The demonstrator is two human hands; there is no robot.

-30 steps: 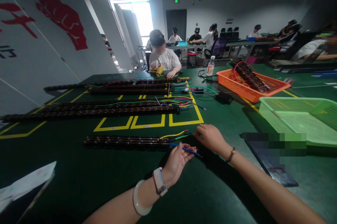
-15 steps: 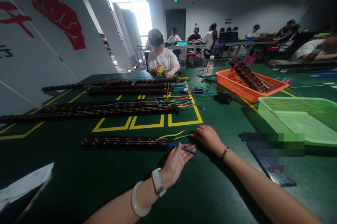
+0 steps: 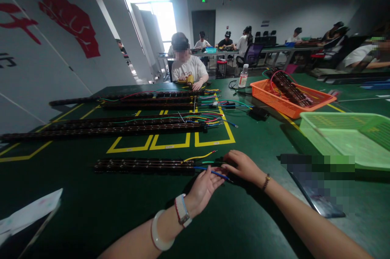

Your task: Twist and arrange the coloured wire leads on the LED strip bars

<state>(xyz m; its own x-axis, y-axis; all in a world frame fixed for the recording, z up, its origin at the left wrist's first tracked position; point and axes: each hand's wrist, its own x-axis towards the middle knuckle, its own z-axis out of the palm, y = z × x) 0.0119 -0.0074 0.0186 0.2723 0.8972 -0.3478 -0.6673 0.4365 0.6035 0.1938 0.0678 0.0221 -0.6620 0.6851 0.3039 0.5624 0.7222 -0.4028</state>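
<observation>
Table [image 3: 100,210], dark green top, entries from left. White sheets [image 3: 33,212], at the left, toward the near edge. Long dark bundles [image 3: 134,129], in two groups lying roughly parallel to the far edge; left ends near the table's left edge, whether overhanging cannot be told; loose wire ends at right, which could snag if brushed. Short dark bundle [image 3: 143,165], one, mid-table, on the near side of the long ones and apart from them; no clamp or weight seen on it, so a tug on any lead could drag or twist it. Yellow wire [image 3: 199,156], free, end raised; liable to catch on passing fingers. Left hand [image 3: 205,188], palm up; blue wire [image 3: 217,174] held lightly across the fingers under the thumb; a slack hold, judged prone to let it slip or roll. Green wire [image 3: 211,162], running to the right hand [image 3: 245,165]; fingers bent and nearly closed, pinch on the wire cannot be told. Hands nearly meet: crowding could cross the leads, and uneven pulling could strain their roots. Orange basket [image 3: 282,108], toward the far right corner, bundle [image 3: 288,88] leaning inside. Dark flat object [image 3: 312,192], beside the right forearm; a careless elbow could shift it. Green basket [image 3: 373,123], right side.
</observation>
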